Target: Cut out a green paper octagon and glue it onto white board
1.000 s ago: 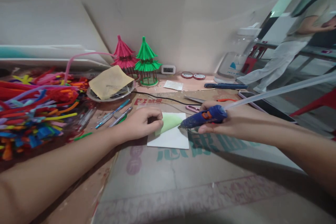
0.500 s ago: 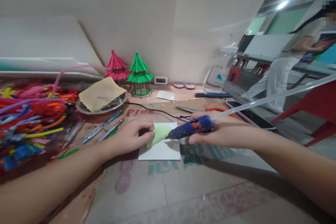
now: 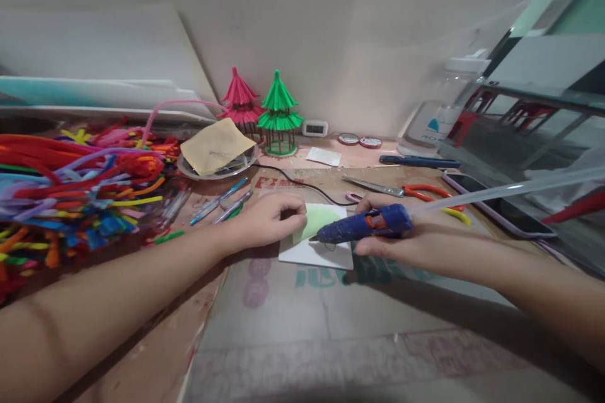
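Note:
On a white square board [image 3: 314,255] lies a light green piece of paper [image 3: 317,219]. My left hand [image 3: 269,220] is at the green piece's left edge, thumb and fingers curled together on it. My right hand [image 3: 392,236] is wrapped around a blue hot glue gun [image 3: 363,225], and a long clear glue stick [image 3: 496,189] runs out of its back to the right. The gun's nozzle points left, at the green piece's right edge. I cannot tell whether the tip touches it.
Colourful pipe cleaners [image 3: 85,189] pile up at left, beside a dish [image 3: 189,170] and pens [image 3: 220,201]. Red [image 3: 240,97] and green [image 3: 280,114] pagoda models stand behind. Scissors [image 3: 378,186], a phone [image 3: 501,204], a stapler-like blue tool [image 3: 420,161] and a bottle [image 3: 439,104] are at right.
My view has turned right, so the table's things sit further left-to-right across the picture and the walking person has left it. The glue gun stays at the green piece in my right hand.

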Demonstrator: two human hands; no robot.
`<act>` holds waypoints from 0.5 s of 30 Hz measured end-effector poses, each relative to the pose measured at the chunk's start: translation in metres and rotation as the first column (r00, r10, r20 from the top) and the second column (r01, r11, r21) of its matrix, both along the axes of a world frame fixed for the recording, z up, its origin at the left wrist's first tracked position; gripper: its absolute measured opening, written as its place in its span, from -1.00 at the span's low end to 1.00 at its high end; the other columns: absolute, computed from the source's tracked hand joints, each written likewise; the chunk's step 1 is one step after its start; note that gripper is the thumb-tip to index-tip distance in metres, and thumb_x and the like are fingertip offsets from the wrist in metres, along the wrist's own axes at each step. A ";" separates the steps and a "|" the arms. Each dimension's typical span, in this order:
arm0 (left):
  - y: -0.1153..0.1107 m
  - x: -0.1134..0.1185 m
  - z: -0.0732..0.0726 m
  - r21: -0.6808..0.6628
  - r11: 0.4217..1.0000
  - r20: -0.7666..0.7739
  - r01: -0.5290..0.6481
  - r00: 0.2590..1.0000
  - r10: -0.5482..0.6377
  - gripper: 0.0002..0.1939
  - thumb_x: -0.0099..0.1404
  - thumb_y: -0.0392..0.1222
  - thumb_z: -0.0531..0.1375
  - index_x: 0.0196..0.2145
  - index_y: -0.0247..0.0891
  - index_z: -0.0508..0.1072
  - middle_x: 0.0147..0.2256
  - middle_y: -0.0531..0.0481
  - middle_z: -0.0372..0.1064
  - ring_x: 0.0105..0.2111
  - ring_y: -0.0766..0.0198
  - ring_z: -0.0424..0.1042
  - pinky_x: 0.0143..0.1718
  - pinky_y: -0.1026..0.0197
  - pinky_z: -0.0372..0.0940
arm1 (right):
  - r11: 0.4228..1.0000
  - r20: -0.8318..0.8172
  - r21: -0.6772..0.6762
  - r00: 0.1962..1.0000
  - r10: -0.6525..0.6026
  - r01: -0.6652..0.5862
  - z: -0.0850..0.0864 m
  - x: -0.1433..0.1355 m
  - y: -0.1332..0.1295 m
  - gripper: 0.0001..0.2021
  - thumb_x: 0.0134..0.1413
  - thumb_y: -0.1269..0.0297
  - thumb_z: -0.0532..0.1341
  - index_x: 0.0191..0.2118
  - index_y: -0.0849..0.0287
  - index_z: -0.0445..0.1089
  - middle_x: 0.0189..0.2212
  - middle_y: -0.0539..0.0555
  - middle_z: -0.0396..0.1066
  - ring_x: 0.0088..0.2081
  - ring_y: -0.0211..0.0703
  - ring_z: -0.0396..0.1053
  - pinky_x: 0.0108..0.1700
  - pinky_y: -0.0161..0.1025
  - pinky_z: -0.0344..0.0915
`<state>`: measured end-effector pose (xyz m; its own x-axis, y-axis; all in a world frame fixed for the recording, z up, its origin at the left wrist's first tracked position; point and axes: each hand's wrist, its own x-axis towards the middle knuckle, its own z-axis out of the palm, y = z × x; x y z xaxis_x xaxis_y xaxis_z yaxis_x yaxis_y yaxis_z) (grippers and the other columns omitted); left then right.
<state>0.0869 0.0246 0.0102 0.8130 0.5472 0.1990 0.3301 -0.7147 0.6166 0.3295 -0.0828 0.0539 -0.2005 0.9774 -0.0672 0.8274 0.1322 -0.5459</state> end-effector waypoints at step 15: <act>0.003 0.001 -0.003 -0.022 1.000 0.018 0.010 1.000 -0.010 -0.80 0.23 -0.18 0.07 -0.53 -0.25 0.30 -0.51 0.10 0.25 -0.45 0.31 0.26 -0.34 0.28 0.15 | 0.994 0.025 0.067 0.996 0.080 -0.082 -0.007 -0.020 0.000 -0.61 0.09 -0.21 0.29 -0.24 0.03 0.40 -0.47 -0.03 0.42 -0.48 -0.17 0.28 -0.49 -0.28 0.09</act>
